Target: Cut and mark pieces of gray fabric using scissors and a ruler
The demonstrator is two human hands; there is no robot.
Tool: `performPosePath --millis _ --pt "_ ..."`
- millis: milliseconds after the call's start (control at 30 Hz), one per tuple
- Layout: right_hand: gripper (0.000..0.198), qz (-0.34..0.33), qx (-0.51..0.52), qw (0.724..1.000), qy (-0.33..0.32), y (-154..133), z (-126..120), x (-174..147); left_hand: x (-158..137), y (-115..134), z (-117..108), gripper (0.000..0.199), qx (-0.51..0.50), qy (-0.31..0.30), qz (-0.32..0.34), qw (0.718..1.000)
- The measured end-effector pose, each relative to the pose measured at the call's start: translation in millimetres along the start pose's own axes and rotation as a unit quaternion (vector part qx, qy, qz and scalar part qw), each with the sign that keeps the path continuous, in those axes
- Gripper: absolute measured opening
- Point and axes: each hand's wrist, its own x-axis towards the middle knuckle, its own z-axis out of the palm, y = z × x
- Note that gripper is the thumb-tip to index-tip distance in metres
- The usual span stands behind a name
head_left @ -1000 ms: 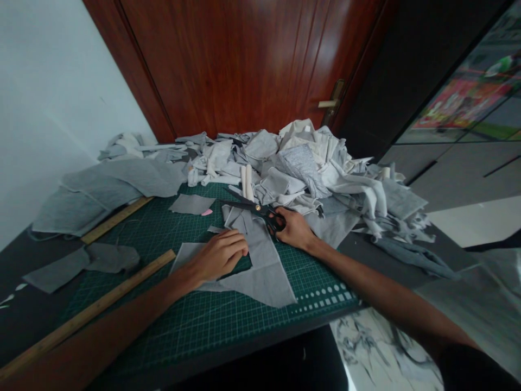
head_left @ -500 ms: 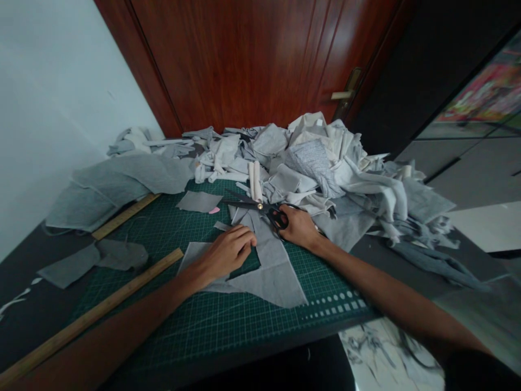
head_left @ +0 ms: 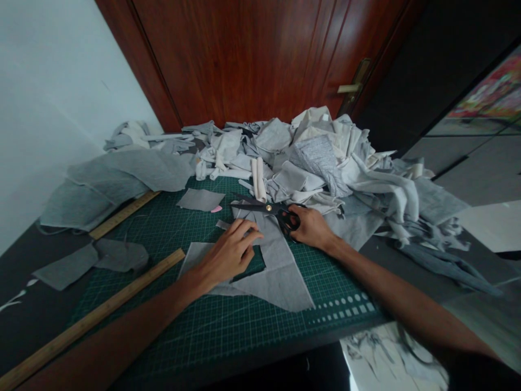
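Observation:
My right hand (head_left: pixel 311 228) grips the black handles of a pair of scissors (head_left: pixel 268 208), fingers through the loops. The blades are parted and point left over the top end of a grey fabric piece (head_left: pixel 280 271). Loosely bent, with fingers apart, my left hand (head_left: pixel 232 250) is just below the blades over the same fabric; no held thing shows in it. Part of the fabric is hidden under this hand. A small grey cut piece (head_left: pixel 201 199) lies beyond it, with a pink chip (head_left: pixel 216 209), perhaps tailor's chalk, at its corner.
A green cutting mat (head_left: pixel 171 336) covers the dark table. One long wooden ruler (head_left: pixel 122 298) lies under my left forearm, another ruler (head_left: pixel 122 214) farther back. Heaped fabric scraps (head_left: pixel 285 157) line the back and right, before a wooden door (head_left: pixel 244 65). Grey cloth (head_left: pixel 118 174) lies left.
My left hand's fingers have uncurled and spread a little towards the right. The scissors stay in my right hand, both appearing slightly farther right as the view shifts.

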Motion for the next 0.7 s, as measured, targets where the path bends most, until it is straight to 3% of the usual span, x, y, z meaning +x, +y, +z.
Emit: performPosePath --millis 400,700 --pt "0.028 0.014 0.027 0.999 0.02 3.7 2.0 1.9 -5.7 1.0 6.2 0.045 0.149 0.033 -0.116 0.981" --pt "0.03 0.021 0.01 0.999 0.025 1.8 2.4 2.7 -4.0 -1.7 9.8 0.058 0.152 0.065 -0.148 0.975"
